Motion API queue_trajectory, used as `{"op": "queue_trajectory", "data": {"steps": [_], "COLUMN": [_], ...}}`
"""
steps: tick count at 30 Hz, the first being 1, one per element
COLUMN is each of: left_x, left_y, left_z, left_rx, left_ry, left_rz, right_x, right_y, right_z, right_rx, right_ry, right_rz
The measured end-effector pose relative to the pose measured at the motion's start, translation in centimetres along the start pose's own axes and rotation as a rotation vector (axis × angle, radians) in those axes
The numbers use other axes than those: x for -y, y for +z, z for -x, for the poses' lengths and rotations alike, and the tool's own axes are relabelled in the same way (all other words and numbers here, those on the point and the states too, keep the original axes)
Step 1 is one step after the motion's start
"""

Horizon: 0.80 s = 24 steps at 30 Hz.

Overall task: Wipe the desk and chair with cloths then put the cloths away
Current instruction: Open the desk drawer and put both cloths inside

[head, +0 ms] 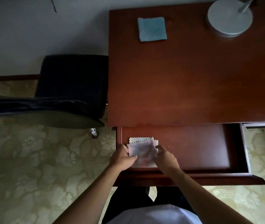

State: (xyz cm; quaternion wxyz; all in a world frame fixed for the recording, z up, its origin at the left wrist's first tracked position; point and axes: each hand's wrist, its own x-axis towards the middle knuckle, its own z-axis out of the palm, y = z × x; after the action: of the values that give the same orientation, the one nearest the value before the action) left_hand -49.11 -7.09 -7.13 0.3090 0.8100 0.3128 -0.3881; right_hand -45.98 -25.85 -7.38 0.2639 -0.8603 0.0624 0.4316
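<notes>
A folded white cloth (142, 149) with zigzag edges lies at the left end of the desk's open drawer (193, 146). My left hand (123, 156) holds the cloth's left edge, with the thumb lying across it. My right hand (165, 156) holds its right edge with curled fingers. A folded blue cloth (152, 29) lies flat on the far part of the reddish-brown desk (193, 78). A dark chair (70, 88) stands left of the desk, its seat facing the desk side.
A round white lamp base (229, 19) stands at the desk's far right corner. A dark garment (31, 105) hangs over the chair's back. The floor is patterned beige carpet (31, 167). The drawer juts out toward my body.
</notes>
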Motion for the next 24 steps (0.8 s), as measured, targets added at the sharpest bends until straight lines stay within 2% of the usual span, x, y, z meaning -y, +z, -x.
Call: {"op": "queue_trajectory", "data": {"steps": [2,5,9,14,18,24], "left_x": [-0.7,-3.2,-9.2,-18.4,-25.3,-32.9], "left_y": [-0.6,-2.5,-6.7,-12.9,-17.6,-21.1], "left_z": [0.3,0.4,0.0,-3.2,-7.9,-14.8], "left_rx": [-0.017,-0.062,-0.149,-0.354,-0.42,-0.421], "left_ry": [0.037,0.145,0.319,0.521,0.462,0.337], "left_rz": [-0.054,-0.076,0.015,-0.073,-0.113,-0.229], "right_x": [0.3,1.9,5.8,11.2,13.3,14.2], "right_y": [-0.1,-2.0,-7.1,-15.2,-20.1,-25.4], "right_z": [-0.2,-0.1,-0.5,-4.5,-8.9,-15.1], "right_rx": [0.023,-0.068,-0.238,-0.345,-0.297,-0.248], "right_ry": [0.018,-0.051,-0.19,-0.237,-0.187,-0.158], "right_rz": [0.058,0.043,-0.172,-0.357,-0.475,-0.618]}}
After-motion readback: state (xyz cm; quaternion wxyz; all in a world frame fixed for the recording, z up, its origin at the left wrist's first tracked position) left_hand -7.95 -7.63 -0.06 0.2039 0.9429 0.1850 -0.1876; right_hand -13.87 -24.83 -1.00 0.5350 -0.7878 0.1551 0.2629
